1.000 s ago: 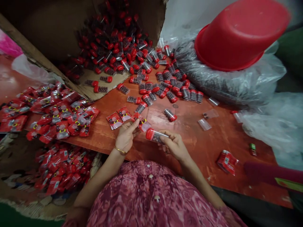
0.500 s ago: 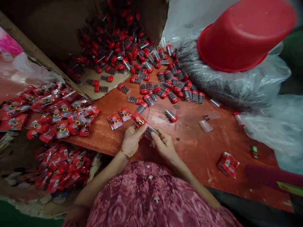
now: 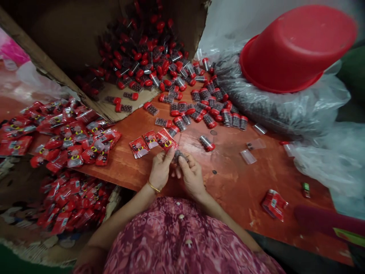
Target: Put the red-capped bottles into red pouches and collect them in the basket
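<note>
My left hand (image 3: pixel 160 168) pinches the lower end of a red printed packet (image 3: pixel 165 139), just above the table. Close beside it, my right hand (image 3: pixel 190 172) is closed around a small clear jar (image 3: pixel 180 154) of dark balls, most of it covered by my fingers. The jar's end meets the packet at my left fingertips; whether it is inside I cannot tell. Flat red packets (image 3: pixel 139 147) lie left of my hands. A single red-capped jar (image 3: pixel 207 143) lies on its side beyond my right hand.
Red-capped jars (image 3: pixel 164 62) spill from a tipped cardboard box (image 3: pixel 94 102) onto the red-brown table (image 3: pixel 228 205). Filled red packets (image 3: pixel 75 131) are heaped at left, more in a box below. A red bucket (image 3: pixel 296 49) rests on a plastic bag (image 3: pixel 265 110) at right.
My hands have come closer together, and the jar has shifted left toward the packet. The packet's printed face is turned more toward me. The view has tilted slightly.
</note>
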`<state>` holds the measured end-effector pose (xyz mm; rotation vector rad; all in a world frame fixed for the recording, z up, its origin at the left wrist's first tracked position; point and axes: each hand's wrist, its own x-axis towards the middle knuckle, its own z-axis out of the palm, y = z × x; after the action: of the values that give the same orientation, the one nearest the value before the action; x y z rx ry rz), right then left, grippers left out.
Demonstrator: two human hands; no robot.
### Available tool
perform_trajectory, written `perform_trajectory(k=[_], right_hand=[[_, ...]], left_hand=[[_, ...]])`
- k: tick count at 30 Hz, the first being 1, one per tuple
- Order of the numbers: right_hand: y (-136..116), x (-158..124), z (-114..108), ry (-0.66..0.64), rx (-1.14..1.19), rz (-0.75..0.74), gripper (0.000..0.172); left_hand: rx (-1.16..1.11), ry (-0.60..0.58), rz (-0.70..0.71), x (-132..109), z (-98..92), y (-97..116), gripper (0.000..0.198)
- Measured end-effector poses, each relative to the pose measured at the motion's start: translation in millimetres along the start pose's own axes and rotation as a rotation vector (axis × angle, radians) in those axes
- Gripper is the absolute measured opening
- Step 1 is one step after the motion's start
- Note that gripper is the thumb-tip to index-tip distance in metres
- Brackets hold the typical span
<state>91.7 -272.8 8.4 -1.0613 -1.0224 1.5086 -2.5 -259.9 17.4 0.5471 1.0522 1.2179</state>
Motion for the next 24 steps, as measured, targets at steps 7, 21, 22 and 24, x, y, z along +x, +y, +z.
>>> perform_trajectory(k=[7,21,22,24], right_hand=[[-2,-1,-5,0.006,-0.231,-0.104,0.024],[11,5,0,0.048,-0.161,-0.104,0.025],[13,5,-2,0.061,-0.199,-0.140,0.023],[17,8,-11,0.069,-0.306,-0.208,0.021]], left_hand=[[-0.057,0.080,0.028,2,1.1,9,0.037],[0.065,-0.025,0.064,1,-1.3,9,0.036],[0.080,-0.030,0.103,3,-3.9,8,0.035],[0.147,-0.037,0.165,8,-9.2,6,0.031]])
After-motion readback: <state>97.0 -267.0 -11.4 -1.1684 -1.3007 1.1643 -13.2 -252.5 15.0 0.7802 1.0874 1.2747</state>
